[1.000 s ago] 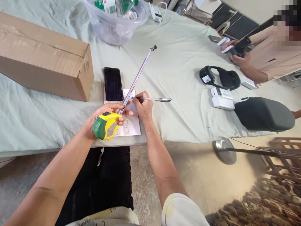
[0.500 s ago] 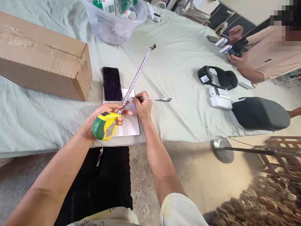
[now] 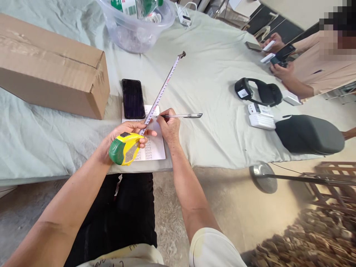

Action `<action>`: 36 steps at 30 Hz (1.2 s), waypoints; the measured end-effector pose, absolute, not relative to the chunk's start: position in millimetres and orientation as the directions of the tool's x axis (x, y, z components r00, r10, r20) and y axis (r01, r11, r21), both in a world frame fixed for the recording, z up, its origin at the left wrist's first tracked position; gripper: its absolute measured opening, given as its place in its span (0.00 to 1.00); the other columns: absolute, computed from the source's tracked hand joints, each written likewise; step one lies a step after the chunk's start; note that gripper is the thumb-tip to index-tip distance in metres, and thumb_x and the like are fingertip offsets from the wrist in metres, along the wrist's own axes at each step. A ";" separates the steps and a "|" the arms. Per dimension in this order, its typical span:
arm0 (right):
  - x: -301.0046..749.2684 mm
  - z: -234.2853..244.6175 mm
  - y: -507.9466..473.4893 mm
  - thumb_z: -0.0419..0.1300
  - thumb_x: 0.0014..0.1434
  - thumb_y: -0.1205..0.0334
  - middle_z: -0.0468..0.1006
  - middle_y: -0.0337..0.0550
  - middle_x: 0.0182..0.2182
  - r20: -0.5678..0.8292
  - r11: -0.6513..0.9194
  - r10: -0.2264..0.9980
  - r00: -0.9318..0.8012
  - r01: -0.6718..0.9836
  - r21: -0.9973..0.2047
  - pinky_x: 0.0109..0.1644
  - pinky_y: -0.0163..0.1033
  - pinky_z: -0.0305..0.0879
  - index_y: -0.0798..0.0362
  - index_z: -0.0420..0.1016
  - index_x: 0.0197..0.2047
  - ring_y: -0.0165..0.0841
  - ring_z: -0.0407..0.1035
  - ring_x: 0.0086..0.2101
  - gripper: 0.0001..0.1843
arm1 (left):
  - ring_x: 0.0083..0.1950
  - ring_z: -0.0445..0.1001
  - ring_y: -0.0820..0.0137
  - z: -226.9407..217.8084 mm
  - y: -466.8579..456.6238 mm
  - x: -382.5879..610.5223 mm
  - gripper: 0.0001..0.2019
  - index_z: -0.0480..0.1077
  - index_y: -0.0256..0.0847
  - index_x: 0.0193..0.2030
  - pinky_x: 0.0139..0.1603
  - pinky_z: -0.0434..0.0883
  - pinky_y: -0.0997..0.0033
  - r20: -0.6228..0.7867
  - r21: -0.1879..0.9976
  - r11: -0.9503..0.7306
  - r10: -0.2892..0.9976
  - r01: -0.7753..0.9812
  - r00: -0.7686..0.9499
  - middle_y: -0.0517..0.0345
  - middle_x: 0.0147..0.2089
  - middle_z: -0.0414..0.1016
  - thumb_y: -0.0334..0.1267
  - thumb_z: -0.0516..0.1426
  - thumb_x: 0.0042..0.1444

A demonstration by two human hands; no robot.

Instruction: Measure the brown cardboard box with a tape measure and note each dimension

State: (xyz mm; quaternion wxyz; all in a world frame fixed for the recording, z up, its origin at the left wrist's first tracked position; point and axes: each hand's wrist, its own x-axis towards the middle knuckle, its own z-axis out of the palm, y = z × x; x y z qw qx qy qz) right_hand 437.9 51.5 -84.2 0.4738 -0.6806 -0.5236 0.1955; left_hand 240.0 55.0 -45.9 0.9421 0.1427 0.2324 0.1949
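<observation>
My left hand (image 3: 118, 135) is closed around a yellow and green tape measure (image 3: 124, 149) near the table's front edge. Its white blade (image 3: 164, 87) runs out diagonally up and to the right over the pale cloth. My right hand (image 3: 169, 127) grips a pen (image 3: 182, 116) whose tip touches a white sheet of paper (image 3: 153, 146) covered in rows of written numbers. A black phone (image 3: 132, 98) lies on the sheet's upper edge.
A long cardboard box (image 3: 52, 66) lies at left. A clear plastic tub (image 3: 139, 26) with bottles stands at the back. At right are a black headset (image 3: 260, 92), white devices (image 3: 261, 116) and a dark grey cushion (image 3: 310, 134). Another person's hands (image 3: 280, 55) hold devices at far right.
My hands stay nearly still on the tape measure and pen. The other person's hands at far right have moved among the devices.
</observation>
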 end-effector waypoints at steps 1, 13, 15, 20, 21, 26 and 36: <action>437.8 -84.0 51.3 0.56 0.50 0.57 0.71 0.32 0.22 0.230 -0.006 0.895 0.383 0.524 -0.851 0.34 0.38 0.62 0.47 0.67 0.29 0.32 0.64 0.26 0.04 | 0.25 0.71 0.74 -45.7 54.9 240.0 0.09 0.73 0.37 0.48 0.27 0.72 0.72 -0.385 0.360 0.882 0.436 -0.303 0.814 0.47 0.42 0.78 0.32 0.59 0.62; 437.8 -83.6 51.5 0.56 0.52 0.58 0.68 0.31 0.22 0.241 -0.016 0.889 0.390 0.552 -0.834 0.35 0.38 0.63 0.47 0.64 0.30 0.32 0.65 0.27 0.03 | 0.25 0.70 0.72 -44.9 54.2 240.5 0.06 0.74 0.38 0.45 0.27 0.71 0.72 -0.388 0.356 0.882 0.439 -0.308 0.810 0.52 0.35 0.75 0.32 0.59 0.62; 437.7 -83.3 51.1 0.55 0.52 0.59 0.69 0.32 0.22 0.240 -0.016 0.886 0.397 0.543 -0.840 0.35 0.38 0.63 0.47 0.65 0.29 0.32 0.65 0.27 0.03 | 0.25 0.70 0.73 -44.4 53.9 240.6 0.06 0.74 0.38 0.45 0.27 0.71 0.72 -0.384 0.361 0.878 0.446 -0.314 0.808 0.51 0.35 0.75 0.32 0.59 0.62; 438.2 -84.3 51.0 0.56 0.51 0.58 0.70 0.31 0.22 0.234 0.000 0.890 0.390 0.514 -0.858 0.34 0.37 0.62 0.47 0.66 0.30 0.32 0.65 0.26 0.03 | 0.25 0.70 0.73 -43.7 53.5 240.7 0.07 0.74 0.38 0.47 0.27 0.71 0.72 -0.391 0.369 0.877 0.448 -0.309 0.804 0.50 0.37 0.77 0.32 0.60 0.61; 438.4 -84.8 51.1 0.56 0.51 0.58 0.70 0.31 0.22 0.234 -0.002 0.890 0.391 0.517 -0.856 0.34 0.37 0.62 0.47 0.66 0.30 0.32 0.64 0.26 0.03 | 0.25 0.70 0.74 -43.6 53.4 240.5 0.08 0.73 0.38 0.47 0.27 0.71 0.72 -0.393 0.369 0.878 0.446 -0.306 0.804 0.50 0.37 0.77 0.32 0.59 0.61; 440.4 -87.2 50.3 0.54 0.52 0.59 0.72 0.32 0.23 0.271 0.017 0.851 0.450 0.492 -0.871 0.35 0.39 0.64 0.47 0.66 0.29 0.31 0.66 0.26 0.03 | 0.26 0.71 0.73 -43.4 52.3 239.5 0.08 0.73 0.37 0.47 0.28 0.72 0.72 -0.387 0.378 0.869 0.463 -0.320 0.797 0.47 0.40 0.78 0.31 0.59 0.61; 440.7 -87.2 52.2 0.56 0.52 0.58 0.71 0.30 0.21 0.222 -0.039 0.871 0.438 0.511 -0.859 0.35 0.38 0.62 0.47 0.67 0.30 0.32 0.66 0.26 0.03 | 0.25 0.71 0.73 -45.7 54.8 241.2 0.08 0.73 0.38 0.47 0.27 0.71 0.72 -0.393 0.359 0.882 0.440 -0.306 0.807 0.47 0.40 0.79 0.32 0.60 0.61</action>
